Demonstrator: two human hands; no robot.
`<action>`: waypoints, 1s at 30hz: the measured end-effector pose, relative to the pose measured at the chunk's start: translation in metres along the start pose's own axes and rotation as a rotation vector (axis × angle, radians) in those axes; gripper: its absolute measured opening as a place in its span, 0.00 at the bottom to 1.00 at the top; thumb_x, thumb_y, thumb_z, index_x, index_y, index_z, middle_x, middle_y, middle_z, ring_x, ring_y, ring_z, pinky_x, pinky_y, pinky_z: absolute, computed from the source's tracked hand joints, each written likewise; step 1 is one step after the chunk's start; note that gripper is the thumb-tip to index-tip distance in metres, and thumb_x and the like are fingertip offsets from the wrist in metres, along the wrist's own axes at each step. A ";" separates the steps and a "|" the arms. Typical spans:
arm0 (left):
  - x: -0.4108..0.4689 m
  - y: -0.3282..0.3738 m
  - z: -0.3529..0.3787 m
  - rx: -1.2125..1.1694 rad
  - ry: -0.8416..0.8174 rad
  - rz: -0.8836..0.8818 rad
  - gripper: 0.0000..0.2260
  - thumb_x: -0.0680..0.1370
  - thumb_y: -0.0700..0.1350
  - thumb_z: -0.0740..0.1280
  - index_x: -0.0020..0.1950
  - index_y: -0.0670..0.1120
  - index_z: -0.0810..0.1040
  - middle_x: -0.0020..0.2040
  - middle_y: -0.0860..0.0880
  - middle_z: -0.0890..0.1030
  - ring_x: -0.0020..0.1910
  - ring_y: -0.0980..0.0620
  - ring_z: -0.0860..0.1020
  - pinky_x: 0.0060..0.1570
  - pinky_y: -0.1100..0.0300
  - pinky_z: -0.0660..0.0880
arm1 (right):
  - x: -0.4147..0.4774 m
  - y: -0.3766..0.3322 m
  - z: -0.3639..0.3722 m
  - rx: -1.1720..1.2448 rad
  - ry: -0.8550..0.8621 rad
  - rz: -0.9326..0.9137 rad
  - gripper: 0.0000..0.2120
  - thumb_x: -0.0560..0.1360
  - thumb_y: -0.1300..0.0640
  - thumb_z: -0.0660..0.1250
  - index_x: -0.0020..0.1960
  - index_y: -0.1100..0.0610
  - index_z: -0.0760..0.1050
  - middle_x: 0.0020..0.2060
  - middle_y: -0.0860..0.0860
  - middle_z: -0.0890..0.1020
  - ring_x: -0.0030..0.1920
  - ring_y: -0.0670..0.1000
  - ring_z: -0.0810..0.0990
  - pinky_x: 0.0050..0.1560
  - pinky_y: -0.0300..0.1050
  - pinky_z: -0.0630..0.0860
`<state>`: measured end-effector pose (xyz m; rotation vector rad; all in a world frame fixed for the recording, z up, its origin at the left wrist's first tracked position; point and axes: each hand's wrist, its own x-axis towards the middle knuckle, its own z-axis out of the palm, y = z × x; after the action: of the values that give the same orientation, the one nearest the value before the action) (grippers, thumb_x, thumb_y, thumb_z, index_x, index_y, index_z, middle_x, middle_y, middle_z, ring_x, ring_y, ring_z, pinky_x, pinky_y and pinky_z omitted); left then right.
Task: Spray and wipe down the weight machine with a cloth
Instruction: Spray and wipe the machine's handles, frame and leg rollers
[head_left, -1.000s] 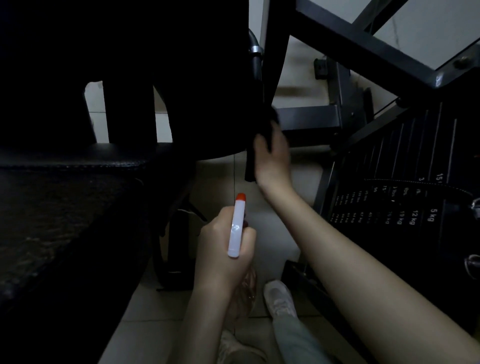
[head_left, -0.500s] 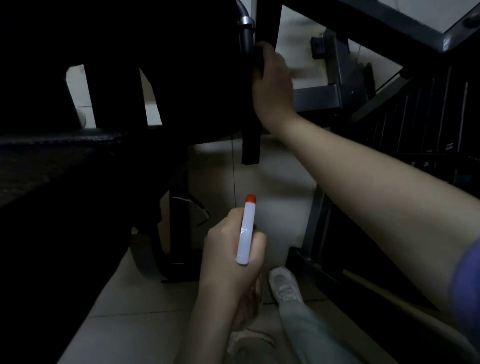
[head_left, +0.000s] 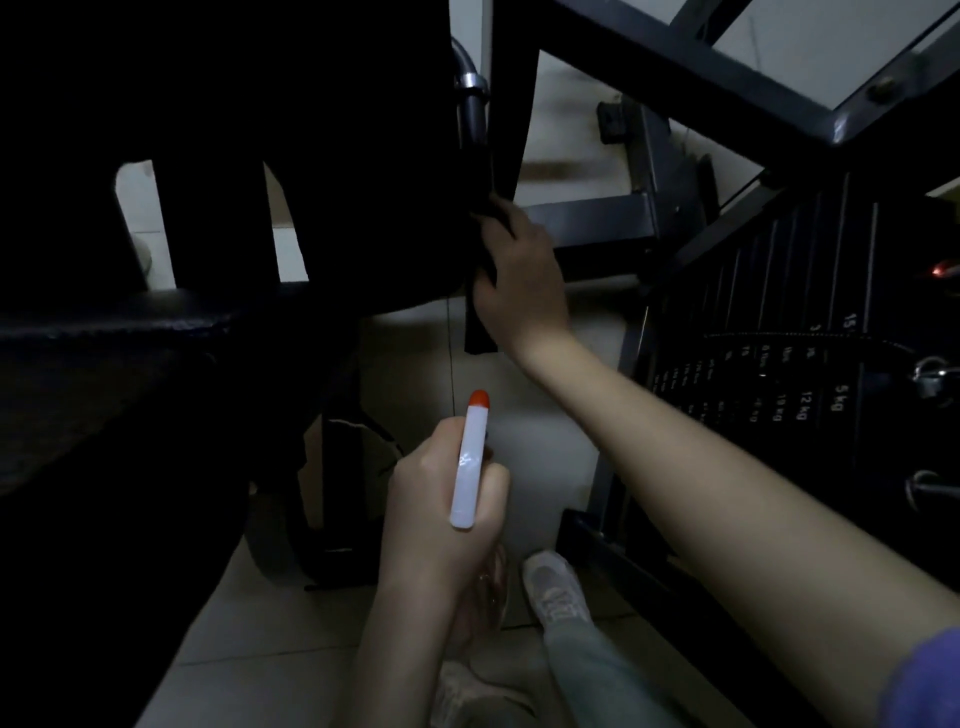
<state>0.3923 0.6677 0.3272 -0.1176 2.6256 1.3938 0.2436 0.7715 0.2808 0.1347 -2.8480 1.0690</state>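
My right hand (head_left: 522, 278) grips a dark cloth (head_left: 477, 332) wrapped round the machine's vertical handle bar (head_left: 474, 124), near the bar's lower end; the cloth hangs out below my palm. My left hand (head_left: 441, 499) holds a spray bottle (head_left: 467, 460) with a white top and an orange nozzle tip, low in the middle, pointing up toward the bar. The bottle's clear body is mostly hidden under my hand. The weight machine's black pad (head_left: 322, 171) fills the dark upper left.
The weight stack (head_left: 810, 374) with kg labels stands at the right, with steel frame beams (head_left: 691, 67) above it. A black padded seat (head_left: 104, 395) is at the left. My shoes (head_left: 556, 587) rest on pale floor tiles between frame legs.
My right hand slid the cloth up the handle bar, then back down to its lower end. The left hand kept the spray bottle in about the same place.
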 end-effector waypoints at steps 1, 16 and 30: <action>0.002 0.001 -0.001 0.003 0.002 0.011 0.11 0.69 0.46 0.59 0.43 0.41 0.75 0.33 0.49 0.75 0.32 0.48 0.75 0.32 0.55 0.70 | -0.005 -0.002 -0.001 -0.024 -0.012 0.001 0.21 0.73 0.66 0.63 0.66 0.63 0.72 0.67 0.62 0.71 0.64 0.65 0.69 0.63 0.55 0.69; -0.008 0.002 -0.004 0.041 -0.045 -0.005 0.08 0.68 0.43 0.60 0.43 0.43 0.75 0.32 0.49 0.74 0.31 0.49 0.74 0.31 0.56 0.68 | -0.095 0.001 -0.008 -0.030 -0.048 -0.179 0.15 0.71 0.57 0.58 0.54 0.59 0.78 0.52 0.56 0.80 0.50 0.58 0.78 0.44 0.49 0.78; -0.014 0.004 -0.005 0.037 -0.076 -0.014 0.08 0.68 0.44 0.60 0.42 0.43 0.74 0.32 0.48 0.75 0.32 0.48 0.75 0.33 0.54 0.69 | -0.050 -0.009 0.001 1.686 -0.193 1.187 0.18 0.79 0.49 0.49 0.48 0.61 0.72 0.27 0.52 0.72 0.22 0.48 0.69 0.24 0.37 0.67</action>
<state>0.4049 0.6659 0.3354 -0.0770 2.5819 1.3183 0.2945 0.7664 0.2795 -1.4208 -0.9709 3.2245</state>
